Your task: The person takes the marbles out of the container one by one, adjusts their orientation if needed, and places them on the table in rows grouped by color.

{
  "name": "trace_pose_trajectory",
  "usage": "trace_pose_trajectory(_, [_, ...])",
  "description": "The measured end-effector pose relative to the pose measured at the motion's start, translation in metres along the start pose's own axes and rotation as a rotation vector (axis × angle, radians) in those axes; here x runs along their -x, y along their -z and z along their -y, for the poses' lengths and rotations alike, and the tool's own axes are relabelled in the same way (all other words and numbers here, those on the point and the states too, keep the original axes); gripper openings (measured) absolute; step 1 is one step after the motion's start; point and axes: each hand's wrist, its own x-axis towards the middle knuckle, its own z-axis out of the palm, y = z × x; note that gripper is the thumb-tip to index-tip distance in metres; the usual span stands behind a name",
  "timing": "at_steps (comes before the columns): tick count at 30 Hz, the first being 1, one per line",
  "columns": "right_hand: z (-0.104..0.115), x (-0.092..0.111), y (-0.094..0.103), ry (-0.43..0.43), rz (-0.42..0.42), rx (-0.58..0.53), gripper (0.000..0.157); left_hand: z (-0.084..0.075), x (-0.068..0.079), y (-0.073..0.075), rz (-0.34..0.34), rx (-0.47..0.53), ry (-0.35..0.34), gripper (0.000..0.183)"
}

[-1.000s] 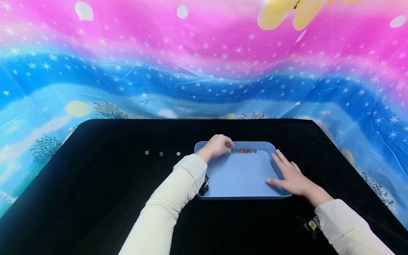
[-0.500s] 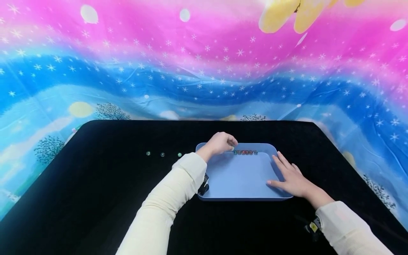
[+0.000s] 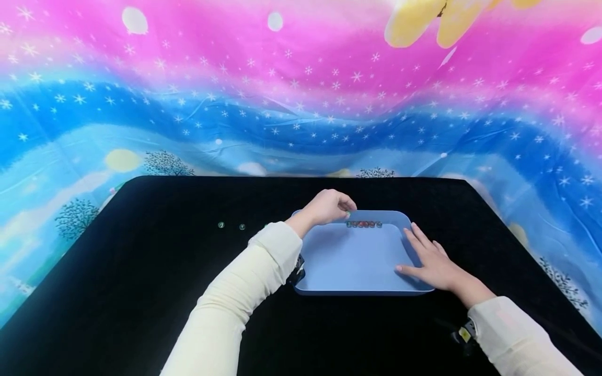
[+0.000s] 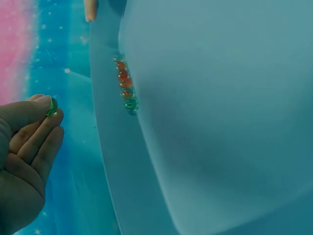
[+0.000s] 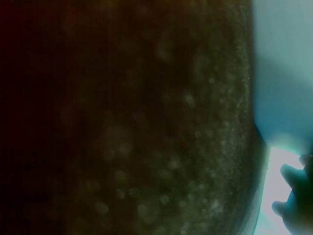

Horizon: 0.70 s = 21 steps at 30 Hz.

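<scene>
Between thumb and fingers my left hand (image 3: 327, 206) pinches a green glass marble (image 4: 52, 106), held over the far wall of a blue tray (image 3: 348, 261). Inside the tray, a row of several marbles (image 3: 364, 224), red and green, lies along the far side; the left wrist view shows them touching one another. My right hand (image 3: 430, 262) rests with spread fingers on the tray's right side, its thumb reaching over the inside. In the right wrist view most of the picture is dark and blurred, with only part of a hand (image 5: 298, 196) at the lower right.
Left of the tray on the black tabletop (image 3: 141, 271) lie two marbles, a left one (image 3: 221, 225) and one beside it (image 3: 242, 227); a third is mostly hidden by the left sleeve (image 3: 254, 282). A patterned cloth (image 3: 291, 115) hangs behind the table.
My left hand has lifted away from the left end of the row, moving up and slightly right with the green marble. The right hand keeps its place on the tray.
</scene>
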Motion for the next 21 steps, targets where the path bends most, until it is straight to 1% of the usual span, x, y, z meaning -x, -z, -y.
trace_pose_trajectory(6, [0.001, 0.000, 0.000, -0.001, 0.000, -0.004, 0.093, -0.005, 0.008, 0.004, 0.005, -0.009, -0.029, 0.022])
trace_pose_trajectory(9, [0.001, 0.000, 0.000, -0.003, 0.001, -0.005, 0.093, -0.005, 0.013, 0.006, 0.003, 0.008, -0.032, 0.023])
trace_pose_trajectory(14, [0.001, 0.001, 0.000, -0.008, 0.002, -0.004, 0.093, -0.001, 0.022, 0.009, -0.009, 0.034, -0.026, 0.025])
trace_pose_trajectory(21, [0.002, 0.001, 0.001, -0.007, 0.005, -0.008, 0.093, 0.007, 0.032, 0.014, -0.042, 0.027, 0.001, 0.024])
